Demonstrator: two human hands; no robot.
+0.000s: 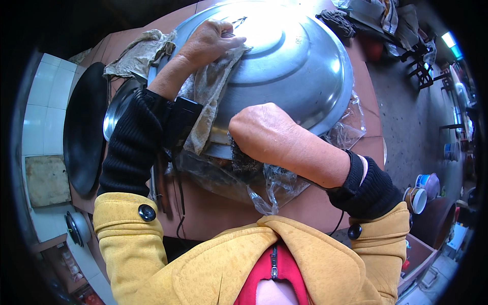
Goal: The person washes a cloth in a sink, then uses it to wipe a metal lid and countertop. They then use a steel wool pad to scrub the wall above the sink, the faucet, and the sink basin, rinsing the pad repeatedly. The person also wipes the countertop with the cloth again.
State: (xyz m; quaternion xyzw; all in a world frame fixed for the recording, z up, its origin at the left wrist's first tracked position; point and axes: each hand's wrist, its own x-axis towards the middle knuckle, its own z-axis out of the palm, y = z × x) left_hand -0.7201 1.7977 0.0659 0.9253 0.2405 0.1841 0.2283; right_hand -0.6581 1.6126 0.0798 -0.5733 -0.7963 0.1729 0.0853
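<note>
A large domed metal lid or basin (282, 84) lies bottom up on the reddish-brown table, its ringed centre in bright glare. My left hand (215, 40) pinches the top of a pale, stained cloth (213, 95) over the left part of the dome; the cloth hangs down to the near rim. Bent at the wrist, my right hand (253, 126) is at the near rim, its fingers hidden beneath it, against a dark mesh-like scouring pad (244, 158). Whether the fingers grip the pad cannot be seen. Clear plastic film (225, 179) shows under the near rim.
A second crumpled cloth (139, 53) lies left of the dome, near a shiny round metal lid (122, 103) and a long black pan-like object (85, 129). A dark cable (179, 190) runs down the near table. White tiles are at left; tubs (427, 187) stand on the floor at right.
</note>
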